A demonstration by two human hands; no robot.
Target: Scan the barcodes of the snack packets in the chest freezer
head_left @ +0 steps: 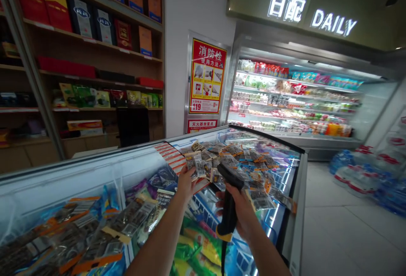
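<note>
My right hand (239, 204) is wrapped round the grip of a black barcode scanner (229, 200) with a yellow base, its cable hanging down. The scanner's head points forward and left, over packets lying on the freezer's glass. My left hand (187, 181) is closed on the lower edge of a small clear snack packet (196, 164) with a label and dark contents. Just beyond it, a pile of similar packets (233, 157), several with orange edges, covers part of the glass lid (275, 140).
The chest freezer holds more orange-edged packets (72, 233) at left and green-yellow bags (196, 246) below my hands. Shelves (95, 43) with boxes stand behind at left. A lit refrigerated display (294, 98) is at the back right. Shrink-wrapped bottles (361, 174) stand on the floor at right.
</note>
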